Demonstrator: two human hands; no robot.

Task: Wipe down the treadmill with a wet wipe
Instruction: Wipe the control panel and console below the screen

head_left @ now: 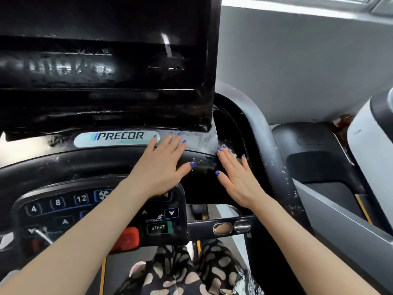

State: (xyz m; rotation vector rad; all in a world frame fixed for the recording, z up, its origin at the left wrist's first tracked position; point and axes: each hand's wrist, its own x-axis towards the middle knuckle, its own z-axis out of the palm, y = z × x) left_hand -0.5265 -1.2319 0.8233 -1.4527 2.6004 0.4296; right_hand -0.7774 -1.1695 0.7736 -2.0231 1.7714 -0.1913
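The black Precor treadmill console (197, 158) fills the view, streaked with wet smears. My left hand (163, 165) lies flat on the console just below the silver Precor badge (114, 138), fingers straight and spread. My right hand (236, 177) is flat at the rim of the right side tray (231, 128), straight fingers pressing a pale wet wipe (232, 150). Only a small piece of the wipe shows between the fingertips. The two thumbs are a short gap apart.
A dark glossy screen (102, 60) stands above the hands. The keypad (63, 209) with a START button (158, 227) and a red stop button (127, 239) sits under my left forearm. A grey handrail (274, 158) curves down on the right, beside a neighbouring machine (319, 156).
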